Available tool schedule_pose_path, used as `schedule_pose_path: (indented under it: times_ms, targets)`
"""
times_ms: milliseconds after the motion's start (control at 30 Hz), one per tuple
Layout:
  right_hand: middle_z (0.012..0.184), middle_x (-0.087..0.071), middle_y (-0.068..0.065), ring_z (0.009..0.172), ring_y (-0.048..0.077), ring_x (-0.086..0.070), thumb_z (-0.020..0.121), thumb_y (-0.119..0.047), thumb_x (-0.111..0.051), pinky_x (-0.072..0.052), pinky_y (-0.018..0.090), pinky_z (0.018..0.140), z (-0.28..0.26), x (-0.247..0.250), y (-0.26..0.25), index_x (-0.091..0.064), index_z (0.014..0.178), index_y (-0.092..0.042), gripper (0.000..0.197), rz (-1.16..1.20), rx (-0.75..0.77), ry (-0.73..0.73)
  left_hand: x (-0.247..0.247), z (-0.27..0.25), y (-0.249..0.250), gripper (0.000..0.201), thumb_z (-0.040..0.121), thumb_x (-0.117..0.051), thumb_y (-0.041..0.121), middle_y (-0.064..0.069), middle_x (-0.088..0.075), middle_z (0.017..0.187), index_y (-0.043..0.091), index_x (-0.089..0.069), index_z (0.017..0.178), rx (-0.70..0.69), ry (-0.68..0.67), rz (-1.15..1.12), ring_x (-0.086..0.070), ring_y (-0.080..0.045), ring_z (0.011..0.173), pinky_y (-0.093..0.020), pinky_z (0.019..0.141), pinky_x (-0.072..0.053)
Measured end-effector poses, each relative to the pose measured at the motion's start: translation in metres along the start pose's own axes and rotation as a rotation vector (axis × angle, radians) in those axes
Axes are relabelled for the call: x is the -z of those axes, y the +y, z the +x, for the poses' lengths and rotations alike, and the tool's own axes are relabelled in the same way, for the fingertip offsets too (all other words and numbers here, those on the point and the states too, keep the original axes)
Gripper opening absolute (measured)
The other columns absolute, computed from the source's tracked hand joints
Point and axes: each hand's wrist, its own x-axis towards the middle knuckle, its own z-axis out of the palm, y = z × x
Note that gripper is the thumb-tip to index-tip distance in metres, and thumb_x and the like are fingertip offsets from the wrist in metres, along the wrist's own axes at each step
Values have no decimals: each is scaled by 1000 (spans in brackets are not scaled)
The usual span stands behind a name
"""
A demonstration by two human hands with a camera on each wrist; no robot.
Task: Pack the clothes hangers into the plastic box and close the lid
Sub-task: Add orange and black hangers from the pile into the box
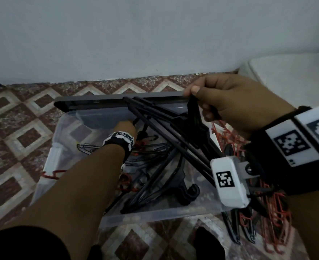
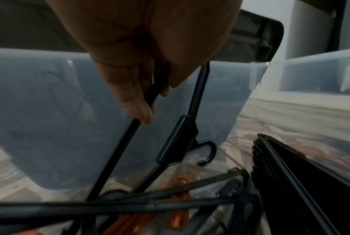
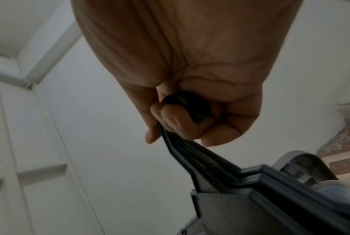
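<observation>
Patterned floor tiles [image 1: 23,113] carry the clear plastic box [image 1: 154,212], where the right hand [image 1: 235,102] clenches a bundle of black hangers [image 1: 173,128] slanting from far-left to near-right over it, while the left wrist view alone shows the left hand [image 2: 142,66] pinching a single hanger [image 2: 119,151] inside.

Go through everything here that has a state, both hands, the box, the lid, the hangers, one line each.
left hand: inside the box, pinching a black hanger
right hand: gripping a bundle of black hangers by the hooks
plastic box: open, partly filled
lid: off, standing behind the box
hangers on the floor: red and black, not yet packed
</observation>
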Motion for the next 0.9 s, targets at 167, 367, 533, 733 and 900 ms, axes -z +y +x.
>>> schedule_pose_path:
  times_ms: [167, 367, 533, 733, 900]
  targets:
    - [59, -52, 11, 40, 8, -33, 86, -28, -68, -29, 18, 41, -11, 14, -13, -74, 73, -14, 20, 180, 55, 55, 53, -28, -29, 2, 96, -56, 14, -8, -54, 76, 15, -56, 94, 129, 183, -249, -50, -21, 63, -28, 57, -33]
    - [68, -52, 31, 49, 17, -35, 89, -44, -63, -30, 28, 50, -23, 26, -13, -74, 83, -7, 38, 16, 50, 132, 126, -68, -71, 37, 102, -40, 30, -18, -68, 106, 3, -50, 125, 163, 482, -507, -64, -38, 93, -43, 75, -52]
    - [55, -63, -14, 49, 3, -56, 94, -46, -55, -45, 29, 58, -23, 20, -11, -73, 73, -26, 34, -355, 84, 147, 154, -111, -101, 42, 101, -37, 30, 2, -71, 66, 4, -68, 93, 154, 525, -610, -64, -14, 56, -27, 58, -50]
    - [64, -70, -8, 55, 10, -63, 91, -53, -50, -58, 43, 70, -18, -2, -4, -73, 79, -33, 33, -348, 52, 105, 139, -154, -77, 25, 98, -40, 17, -15, -72, 72, 5, -52, 80, 29, 394, -1245, -51, -21, 42, -26, 43, -44]
    - [66, -70, -1, 57, 15, -65, 67, -84, -52, -56, 46, 73, -16, -16, -5, -74, 84, -25, 65, -123, 21, 116, 125, -170, -32, 19, 96, -42, 16, -21, -72, 75, 7, -50, 81, -31, 66, -1361, -52, -20, 41, -23, 41, -44]
